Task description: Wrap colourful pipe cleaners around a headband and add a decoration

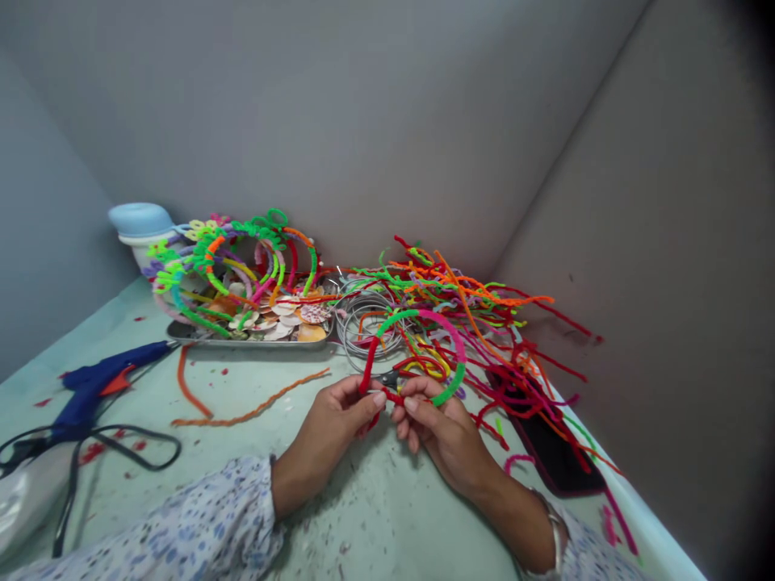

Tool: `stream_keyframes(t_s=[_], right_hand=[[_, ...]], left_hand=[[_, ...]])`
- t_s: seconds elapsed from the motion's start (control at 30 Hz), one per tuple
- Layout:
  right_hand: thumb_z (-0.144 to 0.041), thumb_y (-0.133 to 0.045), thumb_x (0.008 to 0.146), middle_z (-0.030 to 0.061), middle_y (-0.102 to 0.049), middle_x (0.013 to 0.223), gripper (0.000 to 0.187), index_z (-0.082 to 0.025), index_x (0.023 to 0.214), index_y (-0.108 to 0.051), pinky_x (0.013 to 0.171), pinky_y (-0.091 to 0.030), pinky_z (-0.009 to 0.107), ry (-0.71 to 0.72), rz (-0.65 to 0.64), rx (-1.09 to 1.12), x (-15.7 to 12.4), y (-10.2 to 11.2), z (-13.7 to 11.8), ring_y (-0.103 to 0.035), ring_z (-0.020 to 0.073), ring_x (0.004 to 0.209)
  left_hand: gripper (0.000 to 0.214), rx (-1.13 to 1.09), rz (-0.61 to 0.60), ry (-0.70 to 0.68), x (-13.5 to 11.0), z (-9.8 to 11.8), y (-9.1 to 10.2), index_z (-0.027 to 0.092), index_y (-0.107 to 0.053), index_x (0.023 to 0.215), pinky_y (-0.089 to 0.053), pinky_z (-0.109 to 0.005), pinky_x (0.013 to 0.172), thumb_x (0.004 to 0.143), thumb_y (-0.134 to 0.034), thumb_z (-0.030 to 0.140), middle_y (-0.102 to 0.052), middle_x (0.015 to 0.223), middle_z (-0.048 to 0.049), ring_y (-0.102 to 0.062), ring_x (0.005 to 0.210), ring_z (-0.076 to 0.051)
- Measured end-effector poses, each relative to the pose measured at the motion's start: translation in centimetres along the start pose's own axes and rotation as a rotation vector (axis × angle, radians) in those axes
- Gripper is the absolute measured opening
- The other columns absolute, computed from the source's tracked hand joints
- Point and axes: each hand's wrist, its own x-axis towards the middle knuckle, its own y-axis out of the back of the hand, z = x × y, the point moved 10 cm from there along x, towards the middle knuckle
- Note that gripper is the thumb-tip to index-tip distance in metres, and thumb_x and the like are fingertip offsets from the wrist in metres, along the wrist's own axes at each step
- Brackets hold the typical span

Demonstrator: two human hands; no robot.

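Between my hands is a hoop [458,339] wrapped in red, green and pink pipe cleaner, held upright over the table. My left hand [339,420] pinches its red end on the left side. My right hand [439,428] grips the lower right, near the green stretch, with a short red piece of pipe cleaner running between both hands' fingertips. Just behind the fingers lies a pair of scissors [391,377], partly hidden. A coil of silver wire [348,327] rests behind the hoop.
A metal tray [272,344] holds seashells and several finished-looking pipe-cleaner hoops [211,258]. A heap of loose pipe cleaners [460,286] spreads along the back right, partly over a dark phone [554,452]. At left lie a blue glue gun [90,387], its cord, and a blue-lidded bottle [142,222].
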Motion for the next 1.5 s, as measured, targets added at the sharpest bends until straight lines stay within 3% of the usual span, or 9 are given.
stream_keyframes(t_s=[0.23, 0.37, 0.47, 0.53, 0.63, 0.7, 0.77, 0.97, 1.5], right_hand=[[-0.049, -0.068, 0.076, -0.0008, -0.064, 0.074, 0.049, -0.019, 0.107, -0.047, 0.044, -0.044, 0.019, -0.009, 0.173, -0.169, 0.0, 1.4, 0.2, -0.058, 0.0112, 0.056], [-0.056, -0.066, 0.075, -0.0024, -0.056, 0.071, 0.047, -0.020, 0.099, -0.047, 0.043, -0.041, 0.022, 0.062, 0.326, -0.368, -0.2, 2.8, -0.9, -0.054, 0.0123, 0.056], [-0.050, -0.066, 0.077, -0.0014, -0.053, 0.074, 0.038, -0.021, 0.093, -0.047, 0.054, -0.046, 0.027, 0.298, 0.525, -0.565, -1.6, 3.9, -4.0, -0.054, 0.0140, 0.063], [-0.041, -0.068, 0.078, 0.0019, -0.055, 0.084, 0.031, -0.021, 0.094, -0.050, 0.067, -0.049, 0.032, 0.555, 0.597, -0.794, -3.3, 2.8, -6.7, -0.056, 0.0171, 0.075], [-0.025, -0.063, 0.083, 0.0062, -0.059, 0.100, 0.020, -0.022, 0.102, -0.056, 0.085, -0.045, 0.039, 0.845, 0.367, -1.093, -4.6, -1.5, -8.0, -0.055, 0.0214, 0.098], [-0.020, -0.060, 0.086, 0.0056, -0.062, 0.103, 0.023, -0.023, 0.108, -0.056, 0.088, -0.043, 0.040, 0.888, 0.202, -1.171, -4.7, -3.4, -7.4, -0.056, 0.0213, 0.100], [-0.018, -0.057, 0.088, 0.0042, -0.065, 0.098, 0.022, -0.023, 0.109, -0.057, 0.087, -0.042, 0.040, 0.879, 0.145, -1.185, -4.4, -3.9, -7.0, -0.058, 0.0203, 0.095], [-0.019, -0.054, 0.090, 0.0025, -0.068, 0.087, 0.015, -0.023, 0.101, -0.062, 0.078, -0.045, 0.037, 0.775, 0.140, -1.121, -3.4, -3.1, -6.4, -0.061, 0.0185, 0.082], [-0.021, -0.056, 0.088, 0.0034, -0.069, 0.088, 0.013, -0.023, 0.097, -0.066, 0.077, -0.049, 0.036, 0.668, 0.163, -1.034, -2.8, -2.1, -5.9, -0.062, 0.0191, 0.085]], left_hand=[[0.028, 0.063, 0.064, -0.042, 0.4, 0.3, 1.1, 0.014, -0.060, 0.085, -0.024, -0.018, 0.043, 0.078, -0.068, 0.040, -0.047, 0.055, 0.0062, -0.034, 0.047, -0.005], [0.027, 0.051, 0.093, -0.031, 0.7, 0.0, 1.6, 0.015, -0.058, 0.084, -0.022, -0.018, 0.042, 0.079, -0.066, 0.040, -0.046, 0.054, 0.0070, -0.033, 0.045, -0.005], [0.026, 0.055, 0.100, -0.044, 0.7, 0.2, 1.6, 0.015, -0.057, 0.081, -0.023, -0.018, 0.042, 0.080, -0.065, 0.040, -0.045, 0.054, 0.0071, -0.034, 0.045, -0.005], [0.026, 0.059, 0.096, -0.046, 0.6, 0.3, 1.5, 0.015, -0.057, 0.081, -0.023, -0.018, 0.042, 0.080, -0.065, 0.040, -0.046, 0.055, 0.0070, -0.034, 0.045, -0.005], [0.026, 0.097, 0.086, -0.060, 0.4, 0.6, 1.3, 0.015, -0.058, 0.081, -0.024, -0.018, 0.043, 0.079, -0.066, 0.039, -0.045, 0.055, 0.0067, -0.034, 0.046, -0.005], [0.026, 0.126, 0.062, -0.077, 0.2, 0.6, 1.0, 0.014, -0.059, 0.081, -0.027, -0.018, 0.044, 0.079, -0.066, 0.039, -0.046, 0.057, 0.0060, -0.036, 0.048, -0.006], [0.025, 0.152, 0.028, -0.093, 0.1, 0.5, 0.6, 0.014, -0.060, 0.081, -0.029, -0.019, 0.046, 0.080, -0.065, 0.039, -0.047, 0.059, 0.0051, -0.037, 0.050, -0.006], [0.020, 0.198, -0.024, -0.137, -0.2, 0.7, 0.0, 0.013, -0.062, 0.082, -0.033, -0.020, 0.051, 0.082, -0.063, 0.034, -0.052, 0.063, 0.0028, -0.040, 0.055, -0.007], [0.014, 0.165, 0.021, -0.084, 0.1, 0.5, 0.3, 0.013, -0.068, 0.080, -0.038, -0.020, 0.053, 0.073, -0.071, 0.025, -0.061, 0.065, 0.0003, -0.048, 0.056, -0.008]])
